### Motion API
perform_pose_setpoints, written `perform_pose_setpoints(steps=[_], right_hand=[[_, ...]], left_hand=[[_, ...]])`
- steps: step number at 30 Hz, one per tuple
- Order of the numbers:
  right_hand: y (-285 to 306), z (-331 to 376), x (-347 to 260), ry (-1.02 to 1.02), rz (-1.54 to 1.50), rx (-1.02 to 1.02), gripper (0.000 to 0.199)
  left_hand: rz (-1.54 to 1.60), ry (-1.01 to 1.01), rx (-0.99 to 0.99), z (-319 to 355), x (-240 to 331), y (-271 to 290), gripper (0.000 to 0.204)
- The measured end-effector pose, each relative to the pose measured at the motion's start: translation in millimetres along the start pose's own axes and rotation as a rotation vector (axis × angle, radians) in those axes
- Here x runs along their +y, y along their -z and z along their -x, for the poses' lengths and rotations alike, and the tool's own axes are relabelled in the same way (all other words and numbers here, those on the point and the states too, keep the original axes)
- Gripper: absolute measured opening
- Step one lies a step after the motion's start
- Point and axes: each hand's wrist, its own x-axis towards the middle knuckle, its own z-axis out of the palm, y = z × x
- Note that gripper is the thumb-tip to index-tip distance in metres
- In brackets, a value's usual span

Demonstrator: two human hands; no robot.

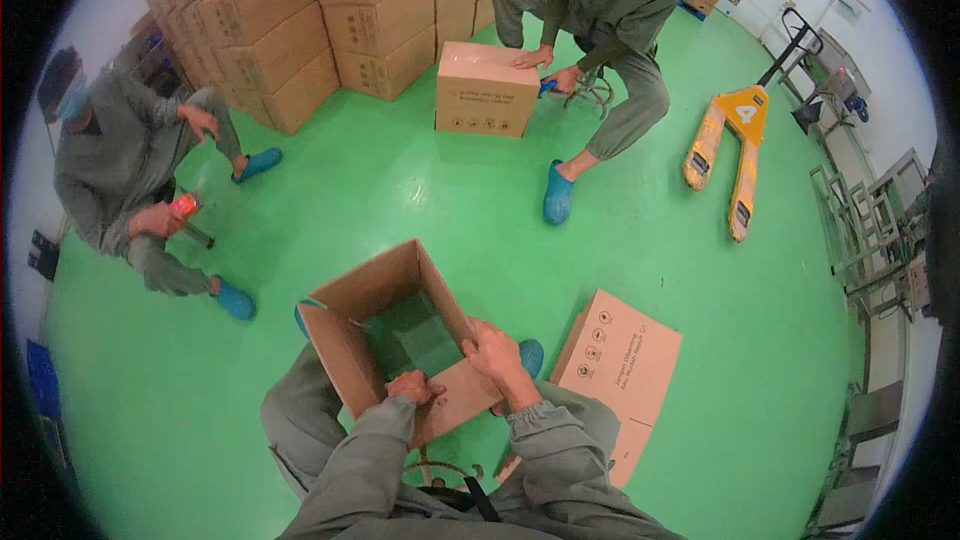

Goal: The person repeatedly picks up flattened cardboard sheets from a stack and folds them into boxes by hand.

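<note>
An opened-out cardboard box stands between my knees, its upper side open toward me. Green floor shows through the inside of it. My left hand grips the near edge of this box, where a flap hangs toward me. My right hand is closed on the box's right near corner, at the other end of the flap. Some fingers of both hands are hidden by the cardboard. Beside my right leg lies flattened cardboard with printed symbols, partly under my right forearm.
Across from me a seated co-worker rests a hand on a closed carton and holds a blue tool. At left another seated person holds a red object. Stacked cartons stand behind; a yellow pallet jack is at right.
</note>
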Motion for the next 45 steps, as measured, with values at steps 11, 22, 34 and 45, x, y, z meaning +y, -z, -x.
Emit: perform_pose_setpoints(steps=[11,22,34,45], right_hand=[[3,21,12,0.052,0.071,0.032,0.043],[-39,37,-29,-0.019,0.149,0.053,0.05],[-81,59,-47,0.038,0.228,0.098,0.055],[-134,77,-12,0.07,0.184,0.045,0.061]], left_hand=[[-0.102,-0.237,0.93,45,46,152,0.124],[-0.781,-0.114,1.11,-22,6,-2,0.123],[-0.904,-0.065,0.759,41,-12,-25,0.077],[1.251,-0.087,1.019,125,-30,35,0.087]])
